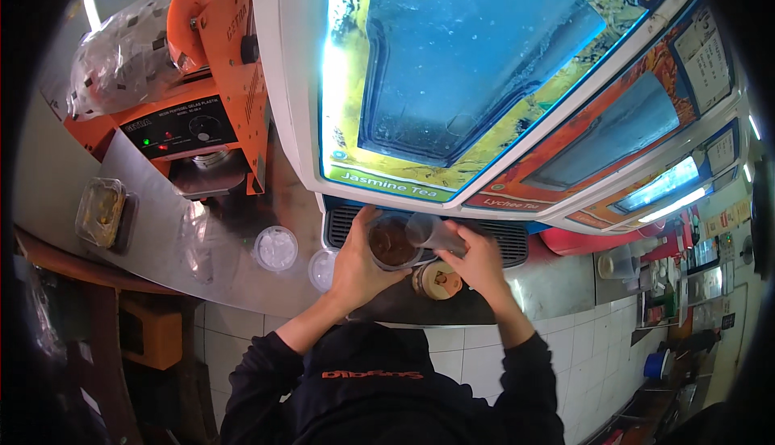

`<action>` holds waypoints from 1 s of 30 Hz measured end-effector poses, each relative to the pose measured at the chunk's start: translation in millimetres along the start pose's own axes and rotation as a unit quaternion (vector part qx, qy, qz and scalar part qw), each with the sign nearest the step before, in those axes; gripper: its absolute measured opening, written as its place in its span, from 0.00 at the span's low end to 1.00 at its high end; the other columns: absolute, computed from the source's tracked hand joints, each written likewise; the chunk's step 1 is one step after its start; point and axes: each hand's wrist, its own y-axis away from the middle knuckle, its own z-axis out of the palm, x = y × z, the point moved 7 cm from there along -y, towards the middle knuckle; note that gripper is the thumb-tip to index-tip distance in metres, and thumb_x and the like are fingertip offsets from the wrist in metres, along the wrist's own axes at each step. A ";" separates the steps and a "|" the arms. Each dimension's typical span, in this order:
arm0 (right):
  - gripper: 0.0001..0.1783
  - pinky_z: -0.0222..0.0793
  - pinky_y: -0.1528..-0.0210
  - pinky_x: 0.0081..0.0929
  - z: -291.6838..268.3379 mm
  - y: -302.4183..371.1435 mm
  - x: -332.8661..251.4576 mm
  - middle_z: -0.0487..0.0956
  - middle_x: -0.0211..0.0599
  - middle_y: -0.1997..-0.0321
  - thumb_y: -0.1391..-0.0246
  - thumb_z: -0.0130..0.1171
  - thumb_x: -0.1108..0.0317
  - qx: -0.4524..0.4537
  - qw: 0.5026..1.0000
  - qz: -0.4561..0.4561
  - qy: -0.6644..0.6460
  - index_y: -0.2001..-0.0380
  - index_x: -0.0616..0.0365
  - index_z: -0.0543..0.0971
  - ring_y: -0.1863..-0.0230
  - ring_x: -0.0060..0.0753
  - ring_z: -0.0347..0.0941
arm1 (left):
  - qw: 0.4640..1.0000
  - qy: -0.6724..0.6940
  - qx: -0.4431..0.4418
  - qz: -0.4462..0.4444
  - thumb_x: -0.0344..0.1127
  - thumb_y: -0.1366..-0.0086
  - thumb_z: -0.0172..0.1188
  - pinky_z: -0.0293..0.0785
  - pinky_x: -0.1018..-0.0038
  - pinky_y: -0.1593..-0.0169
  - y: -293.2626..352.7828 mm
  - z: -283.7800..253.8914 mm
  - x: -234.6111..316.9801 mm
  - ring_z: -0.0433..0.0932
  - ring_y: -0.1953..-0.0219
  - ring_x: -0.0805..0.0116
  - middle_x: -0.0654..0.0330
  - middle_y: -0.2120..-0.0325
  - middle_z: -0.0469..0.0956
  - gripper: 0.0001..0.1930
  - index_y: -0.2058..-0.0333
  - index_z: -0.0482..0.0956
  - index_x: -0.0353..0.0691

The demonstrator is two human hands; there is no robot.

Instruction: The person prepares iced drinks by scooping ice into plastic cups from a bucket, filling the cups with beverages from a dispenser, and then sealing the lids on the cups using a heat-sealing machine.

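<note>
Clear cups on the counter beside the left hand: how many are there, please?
2 visible: one ice-filled cup, farther left, and another cup, partly hidden by the left hand.

The dispenser [286,66] has a smooth, glossy plastic housing; its drip grille [512,245] is matt and ribbed. Before the dispenser, the container [393,245] and cup [434,233] are smooth, see-through plastic. Left of it, the sealing machine [253,114] shows painted metal. The counter [161,239] beneath is glossy metal.

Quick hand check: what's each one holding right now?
Left hand: closed around a round container with brown contents.
Right hand: closed on a small clear cup, tilted.
</note>
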 end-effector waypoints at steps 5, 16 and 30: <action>0.17 0.67 0.65 0.23 90.3 0.2 42.7 0.78 0.37 0.73 0.55 0.64 0.70 0.027 0.902 0.208 -0.376 0.61 0.63 0.75 0.72 0.25 0.74 | 1.000 0.014 -0.022 -0.003 0.32 0.66 0.75 0.70 0.64 0.50 -10.0 -11.7 12.2 0.72 0.51 0.49 0.47 0.53 0.68 0.49 0.45 0.53 0.34; 0.17 0.69 0.58 0.27 110.4 1.1 76.9 0.77 0.38 0.60 0.54 0.62 0.74 0.139 0.848 0.205 -0.469 0.59 0.66 0.73 0.61 0.26 0.72 | 0.999 0.014 -0.041 -0.004 0.31 0.66 0.75 0.72 0.63 0.53 -15.3 -5.2 6.4 0.73 0.54 0.48 0.46 0.56 0.71 0.47 0.47 0.55 0.34; 0.28 0.53 0.46 0.37 -19.6 -18.1 -52.2 0.73 0.28 0.62 0.72 0.70 0.61 -0.047 0.977 -0.065 0.198 0.59 0.48 0.79 0.51 0.33 0.65 | 0.998 0.011 -0.065 -0.018 0.33 0.65 0.74 0.69 0.64 0.47 1.3 3.9 -14.7 0.68 0.47 0.49 0.45 0.47 0.65 0.53 0.42 0.50 0.33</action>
